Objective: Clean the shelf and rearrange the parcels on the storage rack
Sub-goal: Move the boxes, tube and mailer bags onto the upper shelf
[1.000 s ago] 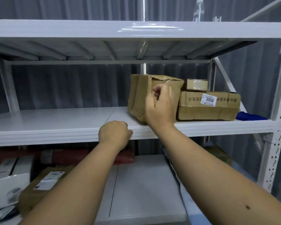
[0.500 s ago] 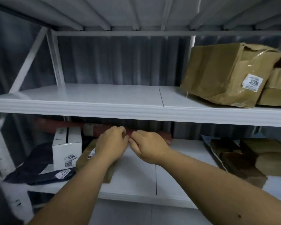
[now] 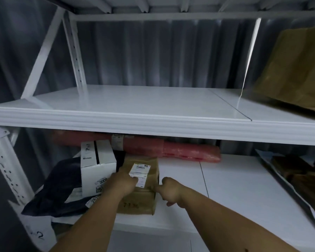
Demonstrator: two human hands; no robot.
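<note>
A brown cardboard parcel (image 3: 144, 204) with a white label (image 3: 140, 171) lies on the lower shelf (image 3: 225, 190) of the white rack. My left hand (image 3: 123, 182) lies over the parcel's top left, its fingers curled at the label. At the parcel's right edge, my right hand (image 3: 170, 190) has its fingers curled against the side. The middle shelf (image 3: 135, 102) above is bare on its left and middle. A large brown parcel (image 3: 295, 70) sits at that shelf's right end.
A white box (image 3: 96, 160) marked 3008 stands left of the held parcel, on a dark plastic bag (image 3: 62, 186). A long red wrapped roll (image 3: 171, 150) lies behind them. Brown parcels (image 3: 298, 171) lie at the lower shelf's right. A perforated rack post (image 3: 5, 170) stands at left.
My view dropped from the middle shelf to the lower one. My right hand left the big parcel, and both hands moved down onto the brown labelled parcel.
</note>
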